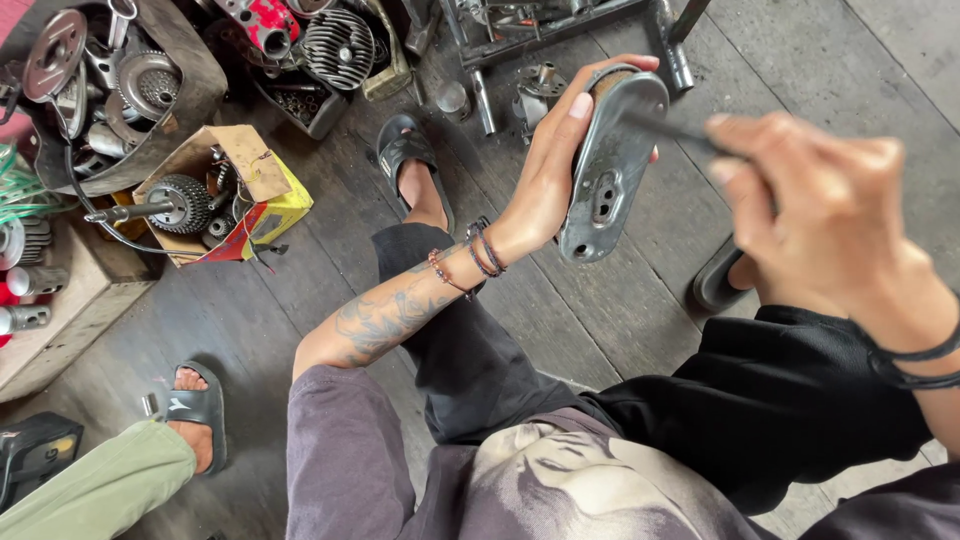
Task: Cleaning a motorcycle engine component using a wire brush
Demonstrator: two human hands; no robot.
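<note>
Head view, looking down on a seated person's lap: grey printed shirt, black trousers. Right hand (830, 215) nearest the camera, blurred, fingers pinched closed around a thin dark tool (665, 128) whose tip reaches the metal cover (610, 165). Left hand (555, 165), forearm tattooed with bead bracelets at the wrist, wraps around that cover from its left edge, thumb along the side and fingertips over the top; the cover stands upright, grey, elongated, rounded at both ends, with holes in its lower half, held above the knees over the plank floor (560, 320). Below it, the person's sandalled foot (415, 175). At lower left, another person's green trouser leg and sandal (190, 410). Farther left, a cardboard box (250, 175) holding a gear and shaft. Beyond that, a tub (195, 95) of engine parts and a finned cylinder (340, 45).
</note>
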